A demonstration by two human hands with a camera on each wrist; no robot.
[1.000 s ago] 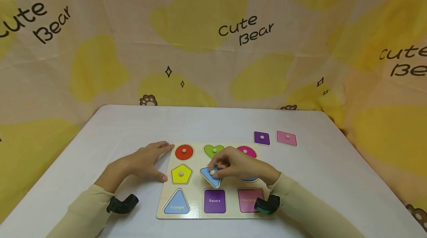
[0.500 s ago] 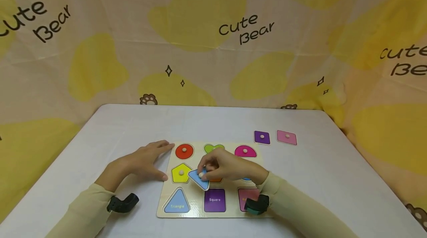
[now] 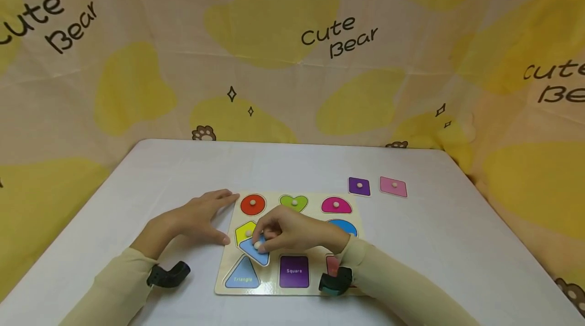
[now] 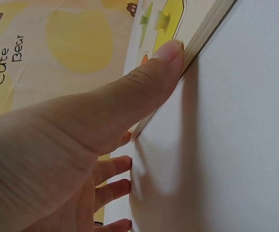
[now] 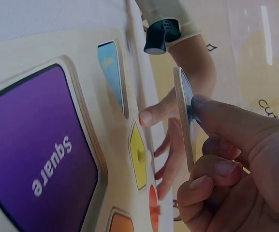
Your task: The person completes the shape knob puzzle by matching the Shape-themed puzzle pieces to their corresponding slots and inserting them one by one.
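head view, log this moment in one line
right hand: pinches blue triangular wooden piece | left hand: touches cream rectangular wooden board | blue triangle recess: unfilled

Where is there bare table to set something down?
Bare white table lies behind the puzzle board, left of the purple square piece; another patch, right of the board, between pink rectangle piece and right sleeve. Crowded: the board's left half, where the right hand holds the blue triangle piece near the left hand.

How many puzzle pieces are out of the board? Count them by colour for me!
Blue: 1, the triangle piece in the right hand
Purple: 1, the square piece on the table
Pink: 1, the rectangle piece beside it
Total: 3
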